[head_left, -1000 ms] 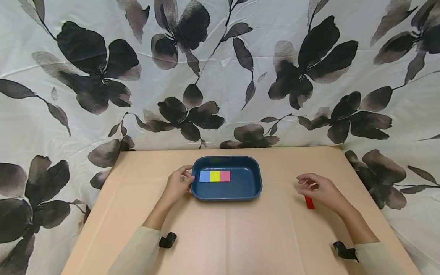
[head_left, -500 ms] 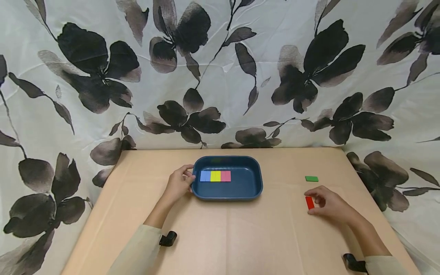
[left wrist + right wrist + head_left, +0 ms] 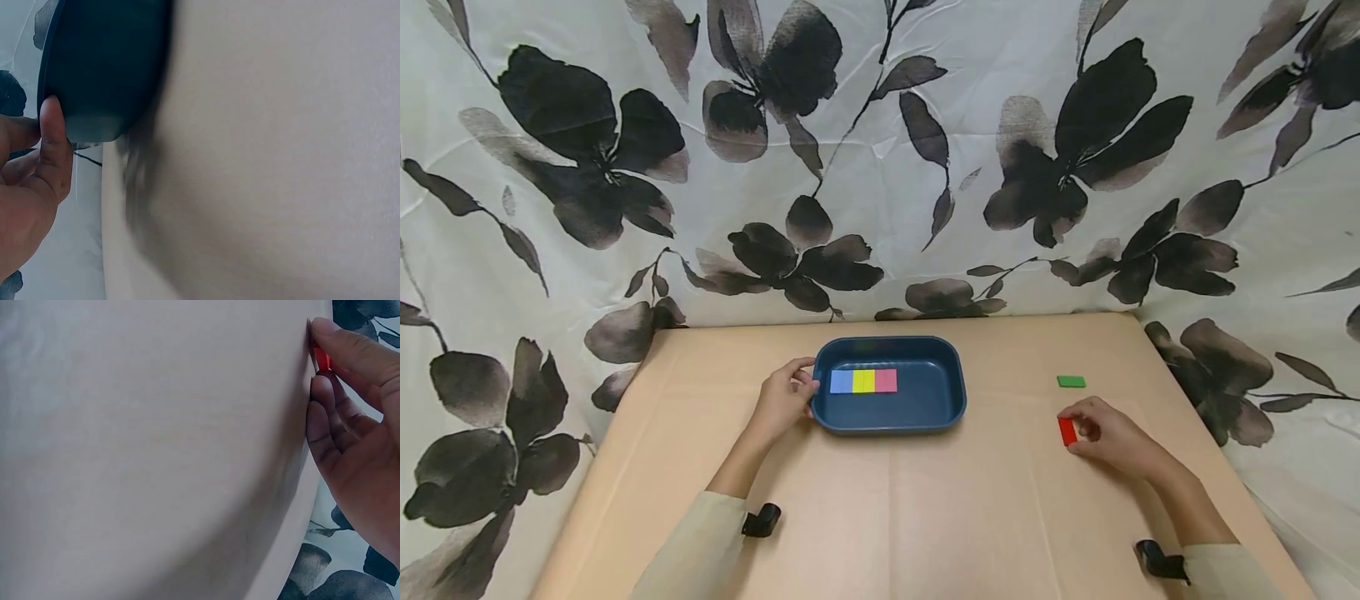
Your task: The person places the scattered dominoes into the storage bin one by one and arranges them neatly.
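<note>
Right hand pinches red block flat on bench, near green block. Left hand grips rim of blue tray holding blue, yellow, pink blocks.

Head view: high, looking forward and down over whole table. Left wrist view: close, low, tray upper left. Right wrist view: close, red block upper right. Each shared with head view.
</note>
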A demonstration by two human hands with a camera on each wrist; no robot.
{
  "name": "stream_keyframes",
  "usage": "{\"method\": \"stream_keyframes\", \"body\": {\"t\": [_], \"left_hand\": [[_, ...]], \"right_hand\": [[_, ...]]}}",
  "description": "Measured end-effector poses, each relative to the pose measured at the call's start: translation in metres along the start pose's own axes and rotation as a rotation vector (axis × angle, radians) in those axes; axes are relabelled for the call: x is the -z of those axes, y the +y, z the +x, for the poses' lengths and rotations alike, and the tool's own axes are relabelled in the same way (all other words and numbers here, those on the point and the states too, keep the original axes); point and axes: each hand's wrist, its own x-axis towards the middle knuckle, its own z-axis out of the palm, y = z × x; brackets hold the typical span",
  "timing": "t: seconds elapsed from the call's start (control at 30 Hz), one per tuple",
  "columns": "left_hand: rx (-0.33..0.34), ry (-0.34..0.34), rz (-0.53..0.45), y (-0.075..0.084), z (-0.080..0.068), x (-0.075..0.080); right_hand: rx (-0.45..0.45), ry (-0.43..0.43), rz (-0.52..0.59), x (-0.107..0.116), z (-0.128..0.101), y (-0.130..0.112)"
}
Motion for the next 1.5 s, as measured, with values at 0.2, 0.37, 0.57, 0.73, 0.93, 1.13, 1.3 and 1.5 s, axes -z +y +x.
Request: {"method": "stream_keyframes", "body": {"t": [0.2, 0.37, 0.57, 0.73, 0.93, 1.13, 1.3, 1.5], "left_hand": [[-0.006, -0.003, -0.005, 0.001, -0.004, 0.005], [-0.009, -0.006, -0.006, 0.000, -0.007, 0.006], [-0.010, -0.008, 0.001, -0.002, -0.010, 0.004], [-0.012, 0.000, -0.003, -0.001, -0.014, 0.002], [-0.009, 0.015, -0.006, 0.000, -0.021, 0.000], [-0.003, 0.016, -0.004, 0.001, -0.024, 0.000], [0.000, 0.019, -0.002, 0.000, -0.025, 0.001], [-0.005, 0.013, -0.007, 0.001, -0.024, 0.001]], "right_hand": [[-0.038, 0.010, -0.020, 0.000, 0.003, -0.010], [-0.060, 0.010, -0.012, -0.003, 0.009, -0.027], [0.009, 0.055, -0.023, -0.008, 0.021, -0.042], [0.074, 0.080, 0.024, -0.014, 0.037, -0.056], [0.080, 0.064, 0.060, -0.020, 0.053, -0.075], [0.102, 0.080, 0.062, -0.025, 0.069, -0.094], [0.138, 0.089, 0.089, -0.029, 0.087, -0.115], [0.187, 0.085, 0.122, -0.037, 0.108, -0.137]]}}
